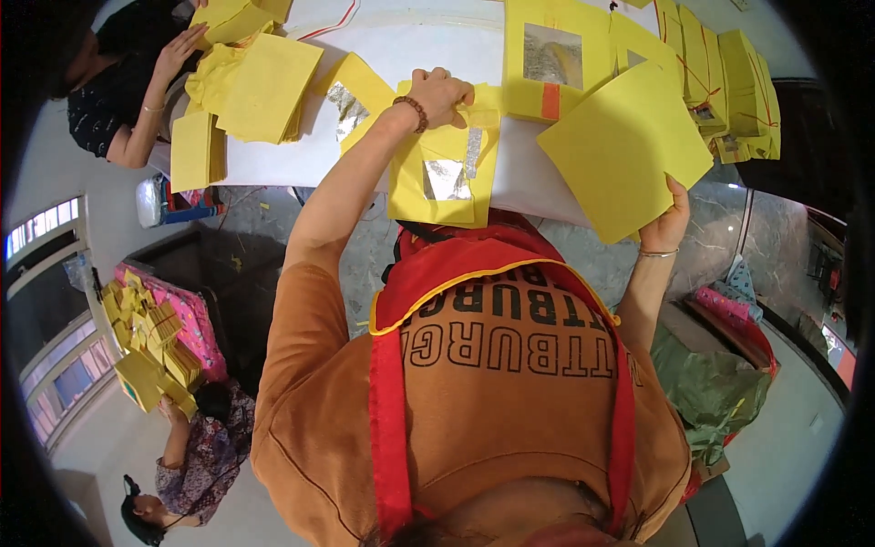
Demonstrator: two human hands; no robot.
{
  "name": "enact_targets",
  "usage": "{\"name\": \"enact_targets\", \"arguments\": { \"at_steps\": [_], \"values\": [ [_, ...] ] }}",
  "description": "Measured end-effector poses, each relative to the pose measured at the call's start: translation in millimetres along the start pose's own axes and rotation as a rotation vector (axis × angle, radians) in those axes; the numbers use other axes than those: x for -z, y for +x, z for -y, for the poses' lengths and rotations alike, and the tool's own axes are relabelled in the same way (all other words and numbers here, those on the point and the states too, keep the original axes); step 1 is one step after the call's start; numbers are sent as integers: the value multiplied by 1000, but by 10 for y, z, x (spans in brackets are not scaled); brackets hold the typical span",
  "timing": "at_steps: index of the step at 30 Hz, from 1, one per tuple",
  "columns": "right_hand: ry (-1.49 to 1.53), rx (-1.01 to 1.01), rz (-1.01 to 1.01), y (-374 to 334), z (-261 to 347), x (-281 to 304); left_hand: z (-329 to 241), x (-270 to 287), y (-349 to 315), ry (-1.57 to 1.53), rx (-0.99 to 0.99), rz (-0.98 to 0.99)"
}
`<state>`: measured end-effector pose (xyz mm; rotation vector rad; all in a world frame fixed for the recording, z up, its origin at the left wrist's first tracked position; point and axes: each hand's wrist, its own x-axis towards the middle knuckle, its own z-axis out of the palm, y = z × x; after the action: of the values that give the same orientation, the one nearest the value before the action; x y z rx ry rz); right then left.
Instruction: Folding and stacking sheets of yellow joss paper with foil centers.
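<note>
In front of me, yellow sheets with silver foil patches [433, 201] lie on the white table. My left hand [440, 98], a beaded bracelet at its wrist, rests at their far end with fingers bent down around the paper; the fingertips are partly hidden. Off to the right, my right hand [670, 219] pinches the near right corner of a large plain yellow sheet [629, 141]. That sheet is tilted, overlapping a stack of yellow paper [556, 23] with a silver patch and a red strip.
Another yellow pile [264, 91] lies left, beside a co-worker's hand [178, 55]. Tied yellow bundles [752, 87] stand at the far right of the white table [538, 173]. Behind on the left, another person sits by heaped yellow paper [150, 333]. A green bag [711, 383] is at right.
</note>
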<state>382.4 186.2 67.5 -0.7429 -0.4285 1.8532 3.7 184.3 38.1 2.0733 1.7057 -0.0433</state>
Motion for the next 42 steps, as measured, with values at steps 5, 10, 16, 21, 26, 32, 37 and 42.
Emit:
{"name": "enact_targets", "arguments": {
  "at_steps": [5, 10, 16, 21, 26, 32, 37, 42],
  "values": [
    [-18, 14, -19, -20, -33, -58, 99, 26, -33, -168, -30, 86],
    [-33, -8, -49, -22, -89, -104, 92, 18, -143, -511, -65, -11],
    [-63, -28, -84, -22, -99, -187, 101, 164, -239, -682, -87, 111],
    [-57, -36, -96, 6, -117, -199, 250, 102, -319, -860, -114, 207],
    [-54, -45, -110, 15, -116, -202, 166, 310, -408, -709, -146, 200],
    [-75, -36, -124, 46, -137, -242, 289, 272, -457, -494, -176, 134],
    [-40, -46, -91, 48, -142, -234, 149, 438, -533, 37, -373, -229],
    [-37, -54, -88, 56, -143, -262, 276, 441, -365, 46, -533, -311]
  ]
}}
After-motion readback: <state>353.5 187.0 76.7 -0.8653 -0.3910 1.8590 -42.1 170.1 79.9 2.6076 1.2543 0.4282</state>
